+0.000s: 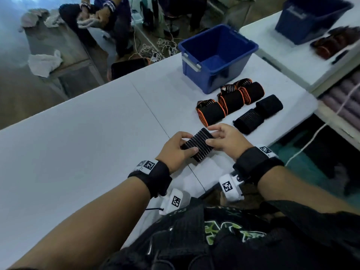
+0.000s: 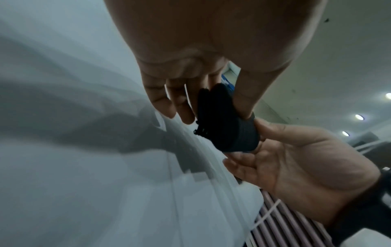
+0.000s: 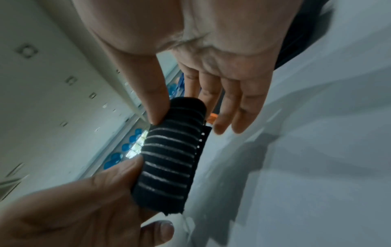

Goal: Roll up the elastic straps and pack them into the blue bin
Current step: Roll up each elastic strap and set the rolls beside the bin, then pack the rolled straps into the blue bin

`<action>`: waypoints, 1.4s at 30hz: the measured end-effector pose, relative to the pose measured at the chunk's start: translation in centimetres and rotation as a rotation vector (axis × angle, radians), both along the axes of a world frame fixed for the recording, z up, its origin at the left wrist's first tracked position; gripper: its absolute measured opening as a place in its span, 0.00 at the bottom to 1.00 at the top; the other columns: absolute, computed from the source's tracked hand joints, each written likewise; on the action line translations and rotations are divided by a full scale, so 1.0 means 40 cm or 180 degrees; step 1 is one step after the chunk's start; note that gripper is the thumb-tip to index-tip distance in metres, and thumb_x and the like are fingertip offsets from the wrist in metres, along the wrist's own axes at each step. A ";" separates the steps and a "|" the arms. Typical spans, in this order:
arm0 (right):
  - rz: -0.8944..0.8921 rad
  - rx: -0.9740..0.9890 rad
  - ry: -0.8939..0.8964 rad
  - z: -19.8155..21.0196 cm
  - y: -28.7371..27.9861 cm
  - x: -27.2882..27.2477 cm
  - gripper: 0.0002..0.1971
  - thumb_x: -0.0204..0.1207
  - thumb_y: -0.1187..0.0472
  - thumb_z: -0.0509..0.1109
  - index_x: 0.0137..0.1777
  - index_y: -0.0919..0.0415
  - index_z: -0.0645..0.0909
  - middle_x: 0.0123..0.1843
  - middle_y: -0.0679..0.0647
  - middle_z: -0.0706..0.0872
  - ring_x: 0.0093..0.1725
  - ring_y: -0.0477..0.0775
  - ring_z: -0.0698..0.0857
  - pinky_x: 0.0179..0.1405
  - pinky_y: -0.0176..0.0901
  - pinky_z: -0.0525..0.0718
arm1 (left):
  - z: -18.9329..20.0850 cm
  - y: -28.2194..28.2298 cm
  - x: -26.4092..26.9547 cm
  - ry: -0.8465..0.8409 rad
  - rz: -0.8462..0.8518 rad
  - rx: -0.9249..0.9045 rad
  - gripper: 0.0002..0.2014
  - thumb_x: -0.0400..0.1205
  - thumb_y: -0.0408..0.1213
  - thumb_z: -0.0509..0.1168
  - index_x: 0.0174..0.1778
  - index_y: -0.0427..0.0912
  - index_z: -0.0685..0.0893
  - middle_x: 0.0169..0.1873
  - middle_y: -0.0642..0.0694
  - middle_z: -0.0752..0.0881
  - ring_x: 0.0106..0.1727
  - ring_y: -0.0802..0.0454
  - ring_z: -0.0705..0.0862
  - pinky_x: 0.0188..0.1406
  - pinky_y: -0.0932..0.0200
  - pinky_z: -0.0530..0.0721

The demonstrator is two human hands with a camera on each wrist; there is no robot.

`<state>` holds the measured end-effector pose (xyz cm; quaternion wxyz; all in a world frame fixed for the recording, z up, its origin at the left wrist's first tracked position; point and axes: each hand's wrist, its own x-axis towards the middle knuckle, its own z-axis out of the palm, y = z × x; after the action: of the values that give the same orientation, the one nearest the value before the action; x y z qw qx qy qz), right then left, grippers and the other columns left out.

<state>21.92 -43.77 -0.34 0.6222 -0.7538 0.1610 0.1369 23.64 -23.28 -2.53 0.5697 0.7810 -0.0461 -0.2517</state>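
A black elastic strap with thin pale stripes, rolled into a short bundle, hangs just above the white table near its front edge. My left hand pinches its left end between thumb and fingers. My right hand pinches the right end. In the left wrist view the left hand holds the strap by its rolled edge. The right wrist view has the right hand gripping the strap, with a loose end showing along one side. The blue bin stands at the back, with only its blue floor visible inside.
Rolled black straps with orange edges and a plain black strap lie between the bin and my hands. A second blue bin and brown straps sit on a neighbouring table. Another person works across the room.
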 end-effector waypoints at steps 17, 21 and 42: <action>0.0806 -0.2368 -0.0019 -0.028 -0.199 0.061 0.18 0.81 0.52 0.69 0.65 0.62 0.77 0.59 0.60 0.87 0.59 0.62 0.86 0.59 0.52 0.84 | 0.125 -0.229 0.399 -0.0611 0.1468 0.0742 0.18 0.75 0.58 0.68 0.53 0.52 0.75 0.41 0.47 0.84 0.46 0.39 0.90 0.50 0.37 0.91; 0.1170 -0.2303 -0.0142 -0.023 -0.234 0.082 0.18 0.79 0.49 0.71 0.60 0.62 0.77 0.54 0.57 0.86 0.56 0.59 0.85 0.52 0.47 0.82 | 0.174 -0.284 0.465 -0.0461 0.1831 0.0756 0.22 0.79 0.56 0.70 0.61 0.52 0.71 0.52 0.40 0.84 0.51 0.37 0.90 0.37 0.42 0.93; 0.2407 -0.3019 -0.0731 0.086 -0.628 0.481 0.42 0.63 0.55 0.83 0.79 0.50 0.70 0.76 0.53 0.75 0.71 0.60 0.78 0.70 0.53 0.79 | 0.210 -0.461 0.518 -0.0167 0.1815 0.1157 0.29 0.87 0.39 0.66 0.85 0.57 0.66 0.56 0.37 0.88 0.52 0.36 0.90 0.50 0.36 0.91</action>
<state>41.16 -68.88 3.08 0.1409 -0.9632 -0.1420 0.1794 44.34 -41.71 5.86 0.4673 0.8574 0.2052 -0.0662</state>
